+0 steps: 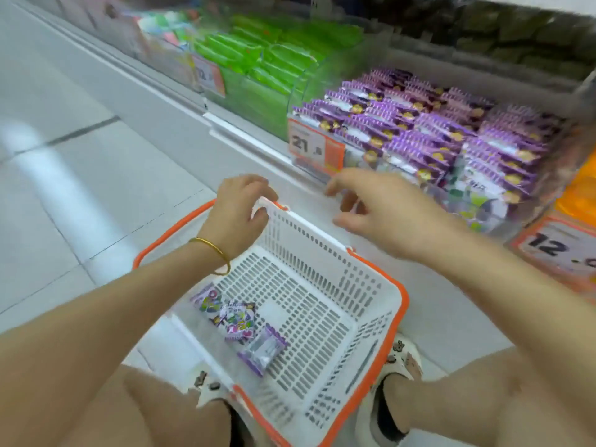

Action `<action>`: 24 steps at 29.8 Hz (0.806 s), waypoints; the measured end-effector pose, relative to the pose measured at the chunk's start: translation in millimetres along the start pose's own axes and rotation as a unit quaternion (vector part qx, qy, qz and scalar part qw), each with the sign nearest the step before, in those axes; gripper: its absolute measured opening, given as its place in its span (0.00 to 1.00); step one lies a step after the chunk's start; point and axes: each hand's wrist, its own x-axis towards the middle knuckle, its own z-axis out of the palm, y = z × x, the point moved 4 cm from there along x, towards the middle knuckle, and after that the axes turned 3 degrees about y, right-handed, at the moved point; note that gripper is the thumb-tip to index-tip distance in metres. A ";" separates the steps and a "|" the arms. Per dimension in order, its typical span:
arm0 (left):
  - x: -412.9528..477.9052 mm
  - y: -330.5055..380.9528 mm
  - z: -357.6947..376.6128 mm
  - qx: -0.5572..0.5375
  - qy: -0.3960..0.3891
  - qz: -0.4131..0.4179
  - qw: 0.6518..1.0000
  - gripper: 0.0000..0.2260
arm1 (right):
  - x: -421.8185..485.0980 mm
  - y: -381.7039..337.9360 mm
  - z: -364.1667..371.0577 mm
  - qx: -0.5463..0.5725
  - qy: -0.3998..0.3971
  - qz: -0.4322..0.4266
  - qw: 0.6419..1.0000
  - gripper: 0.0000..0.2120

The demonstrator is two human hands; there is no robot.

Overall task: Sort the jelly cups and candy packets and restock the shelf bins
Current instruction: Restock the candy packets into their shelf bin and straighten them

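A white basket with an orange rim [380, 285] stands on the floor between my feet. My left hand [240, 209] grips its far corner, fingers curled over the rim. My right hand [383, 208] hovers above the basket's far side with fingers spread and holds nothing. On the basket floor lie a purple candy packet [263, 348] and two colourful packets [235, 319] at the near left. Just beyond my right hand, a clear shelf bin holds several purple packets [429, 140].
A bin of green packets [267, 62] stands left of the purple one, pastel packets [164, 30] further left, and an orange bin [580, 195] at the right edge. Orange price tags [314, 146] hang on the bin fronts. Pale floor tiles [80, 175] stretch to the left.
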 end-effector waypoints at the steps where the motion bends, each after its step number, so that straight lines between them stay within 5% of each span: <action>1: -13.9 -23.4 9.1 0.025 -0.054 -0.031 0.998 0.14 | 9.6 -4.5 40.3 0.033 -0.070 -0.003 0.997 0.16; 5: -65.3 -106.5 49.6 0.102 -0.246 -0.153 0.952 0.15 | 38.3 2.4 204.8 0.049 -0.267 0.012 0.962 0.16; 10: -99.1 -182.3 116.6 0.158 -0.350 -0.244 0.890 0.21 | 22.8 11.0 358.9 0.057 -0.395 -0.012 0.917 0.15; 17: -120.4 -262.5 189.4 0.285 -0.484 -0.213 0.799 0.25 | 2.1 5.3 459.2 -0.075 -0.310 -0.281 0.905 0.28; 21: -116.6 -278.6 203.2 0.375 -0.517 -0.123 0.760 0.25 | 7.7 22.4 466.5 -0.063 -0.290 -0.232 0.926 0.28; 24: -110.1 -283.9 206.2 0.377 -0.520 -0.132 0.755 0.25 | 20.2 35.0 454.5 0.077 -0.288 -0.108 0.948 0.19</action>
